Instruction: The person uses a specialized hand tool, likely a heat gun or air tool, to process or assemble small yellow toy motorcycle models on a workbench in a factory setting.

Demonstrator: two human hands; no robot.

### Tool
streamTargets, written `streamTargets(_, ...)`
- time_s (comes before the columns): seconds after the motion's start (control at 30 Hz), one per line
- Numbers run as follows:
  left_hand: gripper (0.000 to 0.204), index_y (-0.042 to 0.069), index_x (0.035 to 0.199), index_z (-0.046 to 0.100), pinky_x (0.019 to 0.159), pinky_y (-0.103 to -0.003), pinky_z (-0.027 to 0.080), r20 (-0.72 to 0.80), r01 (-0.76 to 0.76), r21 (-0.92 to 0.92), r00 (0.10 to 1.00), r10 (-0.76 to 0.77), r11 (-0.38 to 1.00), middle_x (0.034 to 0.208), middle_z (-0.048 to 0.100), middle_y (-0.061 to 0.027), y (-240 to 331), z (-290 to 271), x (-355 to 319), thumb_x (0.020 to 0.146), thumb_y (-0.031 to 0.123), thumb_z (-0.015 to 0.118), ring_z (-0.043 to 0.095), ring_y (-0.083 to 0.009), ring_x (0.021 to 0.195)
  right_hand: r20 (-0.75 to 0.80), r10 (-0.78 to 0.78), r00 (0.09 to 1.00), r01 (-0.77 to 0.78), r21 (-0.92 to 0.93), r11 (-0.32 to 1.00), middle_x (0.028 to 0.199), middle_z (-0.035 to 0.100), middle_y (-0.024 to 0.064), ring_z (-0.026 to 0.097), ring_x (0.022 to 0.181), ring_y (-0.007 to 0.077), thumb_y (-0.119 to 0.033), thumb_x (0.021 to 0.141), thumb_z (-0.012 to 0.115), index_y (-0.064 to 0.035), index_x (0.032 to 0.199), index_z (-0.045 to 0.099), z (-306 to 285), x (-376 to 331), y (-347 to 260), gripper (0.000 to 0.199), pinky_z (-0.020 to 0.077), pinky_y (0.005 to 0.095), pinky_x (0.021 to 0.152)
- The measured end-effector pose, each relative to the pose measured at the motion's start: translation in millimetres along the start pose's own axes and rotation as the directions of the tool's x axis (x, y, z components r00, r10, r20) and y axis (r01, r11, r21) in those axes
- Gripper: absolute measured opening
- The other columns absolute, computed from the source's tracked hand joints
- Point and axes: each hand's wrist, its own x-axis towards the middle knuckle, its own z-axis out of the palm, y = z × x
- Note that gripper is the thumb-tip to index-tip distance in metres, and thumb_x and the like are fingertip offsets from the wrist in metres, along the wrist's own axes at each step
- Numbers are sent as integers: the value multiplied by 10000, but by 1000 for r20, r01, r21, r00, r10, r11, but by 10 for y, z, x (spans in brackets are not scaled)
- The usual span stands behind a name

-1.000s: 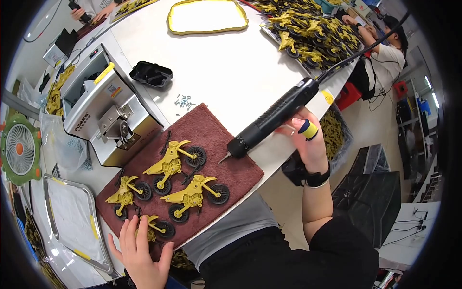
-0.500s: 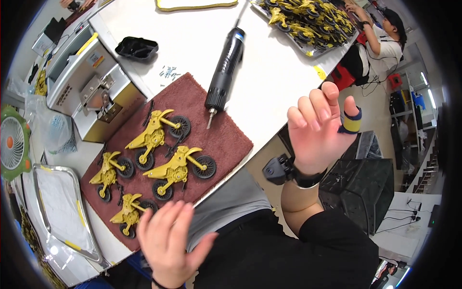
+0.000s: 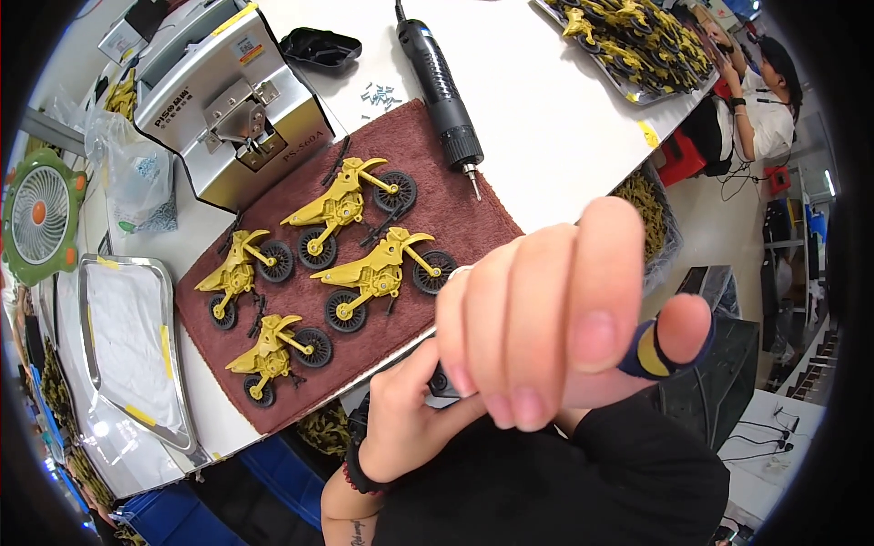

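My right hand [image 3: 546,314] is raised close to the view, holding nothing, its fingers loosely bent and the thumb apart in a dark blue and yellow wrap. Behind it, my left hand [image 3: 398,419] has its thumb and forefinger around a small black camera [image 3: 443,382] at my right wrist; some of its fingertips are hidden. Several yellow toy motorcycles [image 3: 373,278] with black wheels lie on a brown-red cloth mat [image 3: 401,136], small black parts between them. A black electric screwdriver [image 3: 442,100] rests with its bit over the mat's far edge.
A silver screw feeder [image 3: 259,118] stands at the back left, near loose screws [image 3: 380,95] and a black dish [image 3: 320,47]. A tray of yellow motorcycles [image 3: 628,45] lies far right, by a seated person [image 3: 760,114]. A green fan [image 3: 41,214] and metal-rimmed tray [image 3: 173,364] are left.
My right hand has come left and nearer the view. My left hand has moved right from beside the mat to my right wrist. The whole view has shifted.
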Motion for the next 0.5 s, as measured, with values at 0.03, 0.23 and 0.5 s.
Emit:
streamTargets(0.03, 388, 36, 1020, 617, 662, -288, 509, -21, 4, -55, 1000, -6, 998, 820, 669, -108, -16, 14, 1, 679, 109, 788, 675, -233, 741, -11, 23, 1000, -23, 37, 999, 741, 611, 108, 574, 597, 196, -431, 976, 388, -70, 947, 490, 9, -3, 26, 377, 467, 332, 660)
streamTargets(0.23, 305, 33, 958, 630, 662, -278, 503, 48, 57, -29, 997, -55, 998, 808, 673, -89, 57, -119, 24, 696, 109, 766, 676, -199, 731, 6, 13, 1000, -13, 134, 991, 728, 613, 113, 581, 610, 198, -466, 974, 362, -63, 942, 502, 9, 7, 120, 427, 475, 330, 647)
streamTargets(0.5, 367, 37, 1036, 618, 661, -258, 492, 83, 20, -152, 996, -8, 988, 858, 676, -74, 48, -184, 80, 716, 141, 765, 665, -169, 734, 96, -20, 995, 11, 95, 995, 742, 613, 108, 577, 608, 196, -475, 964, 386, -69, 932, 512, -76, 57, 179, 426, 475, 334, 651)
